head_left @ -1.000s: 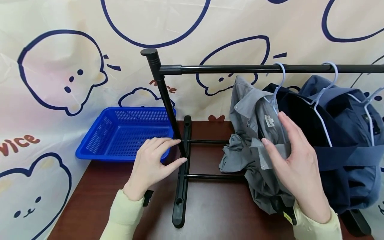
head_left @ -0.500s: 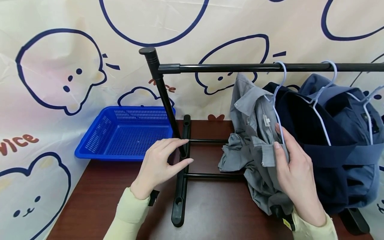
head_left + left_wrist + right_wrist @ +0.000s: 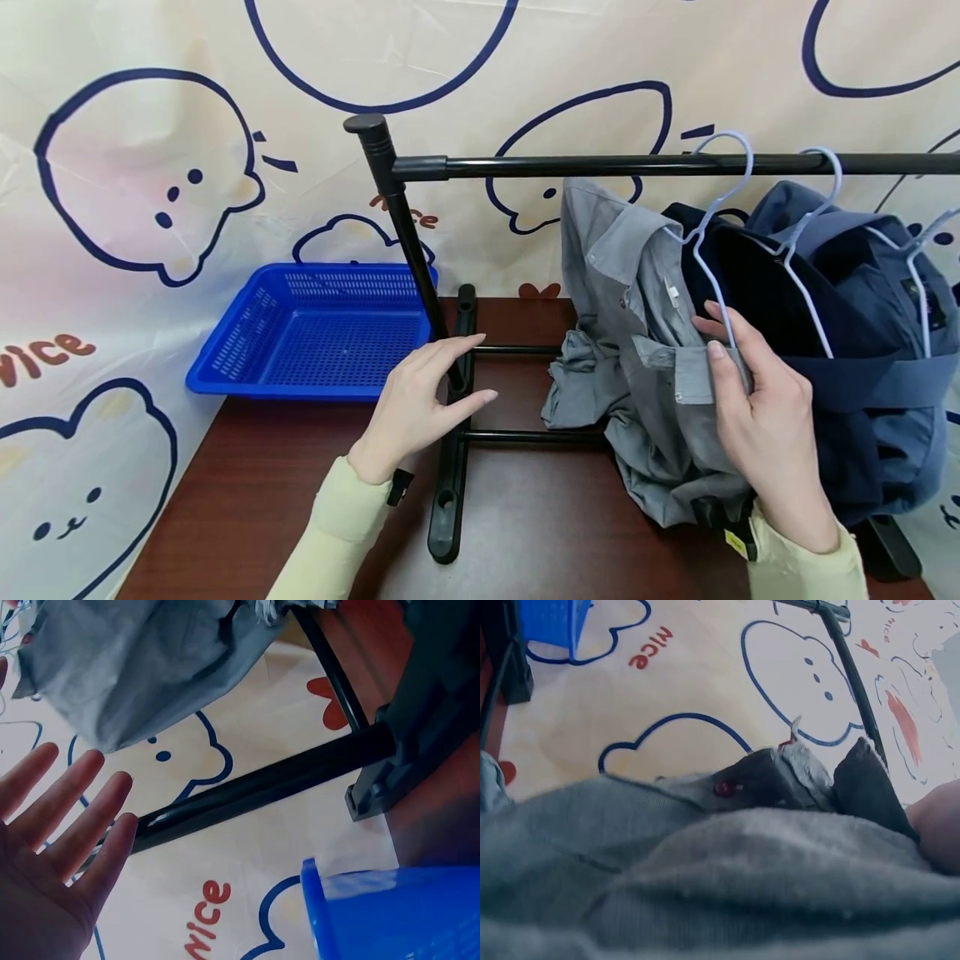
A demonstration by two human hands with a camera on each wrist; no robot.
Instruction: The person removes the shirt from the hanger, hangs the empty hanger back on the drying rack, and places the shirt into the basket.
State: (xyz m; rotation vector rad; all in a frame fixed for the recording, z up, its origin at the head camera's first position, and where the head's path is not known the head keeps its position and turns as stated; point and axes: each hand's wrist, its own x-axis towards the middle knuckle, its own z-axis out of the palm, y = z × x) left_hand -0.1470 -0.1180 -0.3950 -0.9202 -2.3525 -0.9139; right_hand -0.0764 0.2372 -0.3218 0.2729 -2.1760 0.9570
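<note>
My right hand (image 3: 772,417) pinches the lower arm of a light-blue clothes hanger (image 3: 712,279) between thumb and fingers, right at the edge of a grey shirt (image 3: 637,317). The hanger's hook stands tilted, its curve rising above the black rack bar (image 3: 540,167). The shirt hangs in loose folds and fills the lower half of the right wrist view, where a red button (image 3: 725,787) shows. My left hand (image 3: 420,400) floats in front of the rack's left post (image 3: 412,237), fingers spread and holding nothing. The left wrist view shows its open palm (image 3: 45,885).
Navy (image 3: 750,292) and blue garments (image 3: 900,275) hang on similar hangers to the right. A blue plastic basket (image 3: 202,379) stands at the back left. The rack's black foot (image 3: 446,508) rests on the brown table (image 3: 300,500), against a cartoon-printed backdrop (image 3: 150,333).
My right hand has closed on the hanger and shifted it rightward, its hook now higher over the bar. The shirt has spread slightly left. My left hand has drifted right.
</note>
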